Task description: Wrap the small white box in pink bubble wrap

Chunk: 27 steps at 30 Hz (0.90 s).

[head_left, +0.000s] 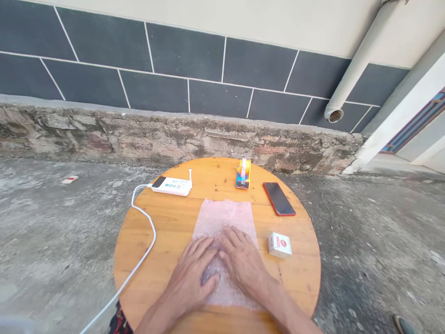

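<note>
A pinkish, translucent sheet of bubble wrap (225,215) lies flat on the round wooden table (146,260). My left hand (193,271) rests palm down on its left part, fingers stretched out and thumb apart. Beside it, my right hand (239,257) also lies flat on the sheet, its fingers extended forward. The fingertips of both hands come close together near the middle. Just right of the sheet stands a small white box (280,245) with a red mark on top.
At the table's back sits a yellow and blue tape dispenser (243,174). A phone with a red edge (279,199) lies at the right. On the left is a white device with an antenna (172,185), its white cable (153,227) running off the edge. A stone-based wall (156,134) stands behind.
</note>
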Motion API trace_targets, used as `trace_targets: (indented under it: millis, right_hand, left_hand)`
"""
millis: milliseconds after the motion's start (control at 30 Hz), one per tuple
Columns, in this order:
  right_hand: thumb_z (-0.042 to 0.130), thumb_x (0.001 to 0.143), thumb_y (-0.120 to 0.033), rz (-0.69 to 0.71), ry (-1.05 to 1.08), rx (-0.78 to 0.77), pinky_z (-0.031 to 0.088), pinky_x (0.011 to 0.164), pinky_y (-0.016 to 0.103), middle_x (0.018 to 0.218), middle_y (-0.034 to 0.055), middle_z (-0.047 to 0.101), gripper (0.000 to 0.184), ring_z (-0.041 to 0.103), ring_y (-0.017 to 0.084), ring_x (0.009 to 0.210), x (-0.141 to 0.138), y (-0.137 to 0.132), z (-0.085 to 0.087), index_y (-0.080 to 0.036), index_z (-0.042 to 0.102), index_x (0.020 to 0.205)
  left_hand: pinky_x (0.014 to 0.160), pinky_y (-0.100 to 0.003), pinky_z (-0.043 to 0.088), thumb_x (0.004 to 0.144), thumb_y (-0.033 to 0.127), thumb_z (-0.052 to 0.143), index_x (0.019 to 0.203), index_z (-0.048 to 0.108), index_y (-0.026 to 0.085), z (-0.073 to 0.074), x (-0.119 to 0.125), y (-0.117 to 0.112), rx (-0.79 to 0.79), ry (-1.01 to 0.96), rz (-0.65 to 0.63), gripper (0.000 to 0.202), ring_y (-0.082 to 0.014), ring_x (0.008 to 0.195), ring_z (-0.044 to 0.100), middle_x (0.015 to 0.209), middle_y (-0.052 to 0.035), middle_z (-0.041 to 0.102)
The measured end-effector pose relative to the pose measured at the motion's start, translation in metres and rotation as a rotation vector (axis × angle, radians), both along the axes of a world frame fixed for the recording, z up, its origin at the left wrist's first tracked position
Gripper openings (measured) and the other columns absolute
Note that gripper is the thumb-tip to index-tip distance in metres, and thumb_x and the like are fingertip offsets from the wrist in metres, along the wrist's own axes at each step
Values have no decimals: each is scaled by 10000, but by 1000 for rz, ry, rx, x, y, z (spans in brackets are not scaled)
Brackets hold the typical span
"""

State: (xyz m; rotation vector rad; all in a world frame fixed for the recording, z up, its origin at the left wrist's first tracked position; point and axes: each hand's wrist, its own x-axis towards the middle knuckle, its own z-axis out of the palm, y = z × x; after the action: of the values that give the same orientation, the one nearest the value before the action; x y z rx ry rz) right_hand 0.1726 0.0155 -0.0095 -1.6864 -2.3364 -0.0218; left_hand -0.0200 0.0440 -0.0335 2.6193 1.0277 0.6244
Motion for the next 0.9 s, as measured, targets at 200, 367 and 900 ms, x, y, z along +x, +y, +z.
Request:
trace_targets:
  millis: [200,367,900]
  right_hand:
    - [465,931,-232,-110,-103,-21,365,1069,438,1409,148,473,423,406,279,1313,17,23,-3,-98,500,1330]
    - [444,919,-181,-121,-132,14,375,1063,450,1425,126,459,403,401,287,1319,9,0,-8,-136,531,1310]
    - [550,849,-210,48,30,-66,375,1060,502,1431,64,465,449,434,293,1299,4,-61,-5,-236,533,1297]
  left_hand:
    - [1094,-529,343,726,217,599,1222,567,200,3,2,-2,-55,0,24,498,-303,1312,403,1410,-96,482]
    - [1108,-520,324,728,211,596,1223,564,195,5,1,-2,-60,-13,26,497,-297,1319,392,1416,-98,473]
    - [1062,-504,386,753,237,591,1220,557,211,-4,0,1,77,-15,-3,469,-305,1283,429,1386,-93,498]
